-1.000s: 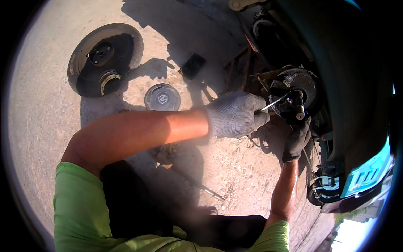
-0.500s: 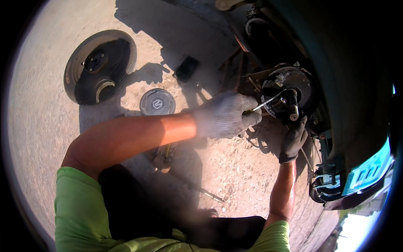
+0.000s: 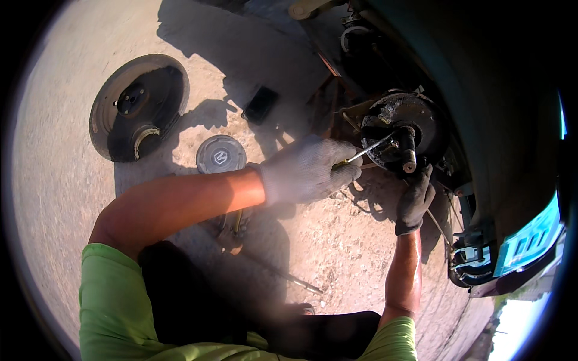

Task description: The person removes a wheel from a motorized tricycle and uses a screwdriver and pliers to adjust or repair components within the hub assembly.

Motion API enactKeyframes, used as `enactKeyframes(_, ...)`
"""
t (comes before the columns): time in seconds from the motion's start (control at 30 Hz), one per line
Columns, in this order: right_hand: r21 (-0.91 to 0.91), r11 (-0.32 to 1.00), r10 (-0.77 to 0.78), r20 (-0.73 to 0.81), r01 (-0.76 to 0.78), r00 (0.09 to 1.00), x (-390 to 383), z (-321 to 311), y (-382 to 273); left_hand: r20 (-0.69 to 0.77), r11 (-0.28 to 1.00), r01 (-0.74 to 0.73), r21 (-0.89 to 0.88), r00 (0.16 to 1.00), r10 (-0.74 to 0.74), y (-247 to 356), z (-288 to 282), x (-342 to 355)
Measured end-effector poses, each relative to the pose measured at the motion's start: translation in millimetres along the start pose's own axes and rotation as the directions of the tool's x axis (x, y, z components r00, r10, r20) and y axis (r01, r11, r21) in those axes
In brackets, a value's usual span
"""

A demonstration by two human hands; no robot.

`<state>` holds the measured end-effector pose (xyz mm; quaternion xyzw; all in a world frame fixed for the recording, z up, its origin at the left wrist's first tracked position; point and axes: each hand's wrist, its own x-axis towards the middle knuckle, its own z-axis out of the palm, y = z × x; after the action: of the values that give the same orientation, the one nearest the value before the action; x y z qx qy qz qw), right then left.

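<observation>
A screwdriver (image 3: 372, 147) with a thin metal shaft is in my left hand (image 3: 307, 169), which wears a grey work glove and is closed round the handle. The shaft's tip meets the hub area beside the greasy spindle (image 3: 408, 150), in front of a round dark brake plate (image 3: 435, 123). My right hand (image 3: 413, 206), in a darker glove, is at the plate's lower rim below the spindle. Its fingers are bent close together, and what they hold is hidden in shadow.
A wheel (image 3: 174, 105) lies on the rough ground at the left. Nearer are a round grey cap (image 3: 211, 151) and a black flat box-like object (image 3: 260, 104). A metal bar (image 3: 301, 283) lies before my legs. Dark vehicle bodywork (image 3: 500, 120) overhangs the right side.
The whole view has shifted slightly, moving the brake plate and both hands a little left in the picture. The screwdriver tip stays near the spindle, and both grips look the same.
</observation>
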<state>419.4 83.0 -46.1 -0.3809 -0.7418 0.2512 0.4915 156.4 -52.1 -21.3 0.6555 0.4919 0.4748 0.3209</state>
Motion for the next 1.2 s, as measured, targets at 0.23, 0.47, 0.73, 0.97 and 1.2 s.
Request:
enactKeyframes(0.23, 0.083, 0.988, 0.122, 0.065, -0.127, 0.99, 1.7, 0.2, -15.1, 0.081, 0.983, 0.179, -0.031, 0.981, -0.176, 4.9, -2.3, 9.3)
enactKeyframes(0.47, -0.026, 0.989, 0.146, 0.184, -0.143, 0.972, 2.0, -5.6, -15.4, 0.104, 0.947, 0.066, 0.316, 0.989, -0.103, 28.4, -30.7, 22.9)
enactKeyframes(0.73, -0.066, 0.996, 0.065, 0.201, -0.053, 0.977, 7.5, -0.3, -41.5, 0.191, 0.685, 0.007, 0.728, 0.958, -0.213, 68.0, -55.7, 40.8)
enactKeyframes(0.97, 0.029, 0.994, 0.097, 0.178, -0.103, 0.979, 8.5, 1.9, -42.0, 0.333, 0.488, -0.147, 0.86, 0.887, -0.32, 119.7, -69.7, 72.5)
enactKeyframes(1.2, 0.05, 0.994, 0.083, 0.213, -0.096, 0.974, 9.1, -0.8, -38.4, 0.319, 0.39, -0.133, 0.911, 0.826, -0.464, 151.9, -57.0, 93.8)
